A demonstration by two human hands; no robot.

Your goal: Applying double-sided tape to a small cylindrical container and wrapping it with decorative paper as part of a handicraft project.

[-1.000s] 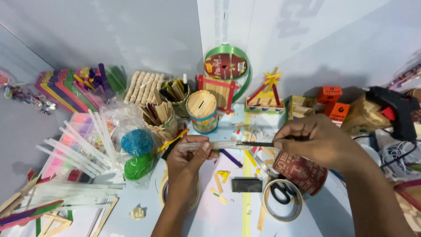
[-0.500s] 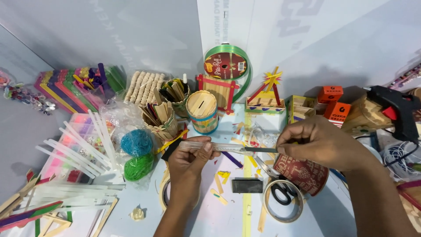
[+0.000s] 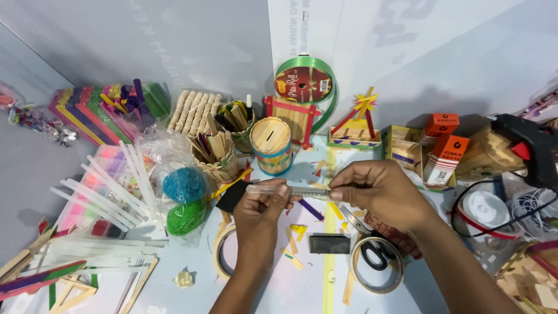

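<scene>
Seen from the head camera, a cluttered craft bench (image 3: 174,291) carries a person's work: left hand (image 3: 261,210) and right hand (image 3: 381,192) each pinch one end of a slim clear glue stick (image 3: 289,189), held level between them. It looks light, stiff and slippery, best gripped at its ends.

Both forearms reach up from the lower edge and meet mid-frame. The left hand (image 3: 263,206) is curled, thumb and fingertips pinched together at its top. The right hand (image 3: 381,189) arches knuckles-up, fingertips pinched toward the left hand.
</scene>
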